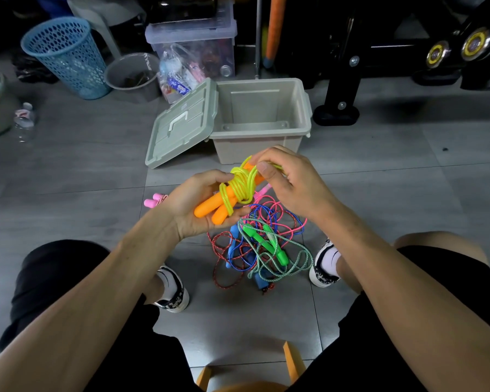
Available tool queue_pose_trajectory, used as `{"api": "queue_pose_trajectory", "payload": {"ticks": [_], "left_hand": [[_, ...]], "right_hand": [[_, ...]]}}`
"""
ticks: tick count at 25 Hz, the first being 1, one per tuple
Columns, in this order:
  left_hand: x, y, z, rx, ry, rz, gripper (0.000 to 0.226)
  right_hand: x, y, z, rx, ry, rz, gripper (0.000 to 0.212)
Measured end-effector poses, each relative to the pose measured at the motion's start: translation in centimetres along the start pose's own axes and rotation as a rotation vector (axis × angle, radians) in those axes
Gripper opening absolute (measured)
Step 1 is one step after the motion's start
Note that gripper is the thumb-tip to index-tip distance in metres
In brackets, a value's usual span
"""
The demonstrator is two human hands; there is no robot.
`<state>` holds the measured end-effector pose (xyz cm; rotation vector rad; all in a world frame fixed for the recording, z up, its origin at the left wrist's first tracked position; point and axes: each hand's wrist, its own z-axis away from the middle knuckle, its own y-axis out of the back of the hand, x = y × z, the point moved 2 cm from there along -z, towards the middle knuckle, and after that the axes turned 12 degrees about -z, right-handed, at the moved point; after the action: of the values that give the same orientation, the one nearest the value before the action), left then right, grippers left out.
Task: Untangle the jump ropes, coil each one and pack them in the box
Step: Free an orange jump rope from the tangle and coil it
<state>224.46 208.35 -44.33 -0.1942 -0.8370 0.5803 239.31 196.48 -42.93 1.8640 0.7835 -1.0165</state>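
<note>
The orange handles (214, 209) were cradled in the left hand (194, 205); the slick, springy yellow cord (242, 183), at twelve o'clock, was pinched by the right hand (287, 179), best gripped at the wrap.

You're looking down at a floor (77, 171) of large grey tiles with thin pale grout lines, lit evenly from above. Against the far side stands a blue mesh basket (65, 56), upright, and just beside it a grey bucket (133, 73). Behind the bucket sits a clear lidded bin (193, 41) stuffed with odds and ends. A crushed plastic bottle (24, 121) lies on the tiles at the left. At the right a black metal frame (343, 89) rests on a rubber foot, with dark round weights (477, 43) near it. An orange stool (293, 360) edge shows at the bottom.
</note>
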Motion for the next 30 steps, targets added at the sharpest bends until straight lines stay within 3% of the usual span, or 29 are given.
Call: {"api": "queue_pose_trajectory", "payload": {"ticks": [3, 7, 10, 13, 17, 23, 27, 30], "left_hand": [[0.2, -0.6, -0.1, 0.041, -0.056, -0.017, 0.043], [1.2, 0.5, -0.4, 0.316, -0.181, -0.103, 0.029], [1.9, 1.6, -0.6, 0.476, -0.252, -0.129, 0.025], [1.8, 2.3, -1.2, 0.707, -0.276, -0.222, 0.02], [1.5, 3.2, -2.0, 0.858, -0.264, -0.331, 0.027], [1.6, 2.2, -2.5, 0.815, -0.165, -0.329, 0.017], [2.2, 1.2, -2.0, 0.6, -0.217, -0.351, 0.018], [2.3, 1.1, -1.2, 0.417, -0.248, -0.179, 0.026]], "right_hand": [[-0.2, 0.0, 0.0, 0.011, 0.009, 0.016, 0.026], [-0.5, 0.7, 0.4, 0.095, -0.068, 0.181, 0.025], [-1.1, 0.2, 1.0, -0.042, -0.182, 0.276, 0.024], [-2.0, -0.9, 1.5, -0.232, -0.179, 0.366, 0.025], [-2.4, -0.3, 1.8, -0.284, -0.179, 0.376, 0.028], [-2.8, 0.5, 1.8, -0.249, -0.178, 0.395, 0.028], [-2.2, 2.3, 1.4, -0.018, -0.15, 0.285, 0.026], [-1.5, 2.7, 1.5, -0.003, -0.176, 0.28, 0.024]]}}
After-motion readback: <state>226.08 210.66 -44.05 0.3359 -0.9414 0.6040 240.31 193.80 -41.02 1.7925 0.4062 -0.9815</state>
